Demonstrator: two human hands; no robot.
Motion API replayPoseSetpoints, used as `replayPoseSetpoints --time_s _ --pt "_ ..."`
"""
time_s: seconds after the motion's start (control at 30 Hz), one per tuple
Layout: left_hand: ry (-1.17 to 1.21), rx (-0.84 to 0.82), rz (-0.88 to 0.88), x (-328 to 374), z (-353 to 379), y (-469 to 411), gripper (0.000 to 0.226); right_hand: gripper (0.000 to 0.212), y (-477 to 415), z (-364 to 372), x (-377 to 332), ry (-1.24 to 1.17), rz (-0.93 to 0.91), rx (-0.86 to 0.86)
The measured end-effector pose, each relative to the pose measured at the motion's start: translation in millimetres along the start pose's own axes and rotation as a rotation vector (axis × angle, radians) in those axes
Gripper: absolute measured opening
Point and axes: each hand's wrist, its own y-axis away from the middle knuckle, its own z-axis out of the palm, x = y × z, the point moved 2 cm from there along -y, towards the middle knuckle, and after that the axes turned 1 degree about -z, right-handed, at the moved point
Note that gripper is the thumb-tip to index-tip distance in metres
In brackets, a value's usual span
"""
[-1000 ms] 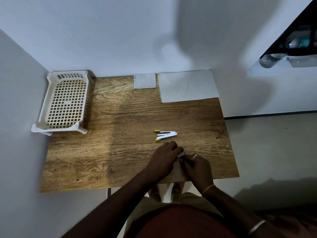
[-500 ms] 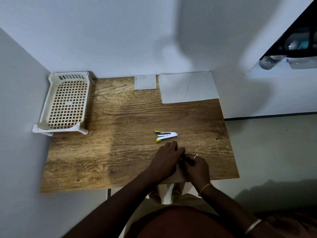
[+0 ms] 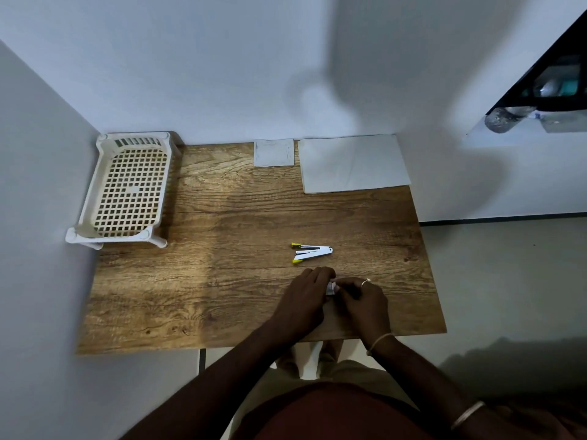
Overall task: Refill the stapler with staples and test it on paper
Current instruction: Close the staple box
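wood table (image 3: 222, 281), fingers (image 3: 314, 276) hiding white object (image 3: 330, 289)

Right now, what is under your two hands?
Only a small pale object shows between the left hand and right hand; the rest is covered, so unidentifiable.

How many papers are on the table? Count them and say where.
2. A small square paper lies at the back edge of the table, centre; a larger sheet lies right of it at the back right corner. The larger may be a stack hiding more sheets.
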Motion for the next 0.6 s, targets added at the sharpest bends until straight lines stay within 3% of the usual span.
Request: replayPoseSetpoints --time_s 0.4,0.6 --pt "0.175 0.113 -0.086 -6 -6 7 0.05 0.016 -6 1 -3 -0.35 0.099 -0.06" --pt "0.164 0.148 -0.082 -6 -10 9 0.046 0.019 -6 2 -12 -0.333 0.045 -0.051"
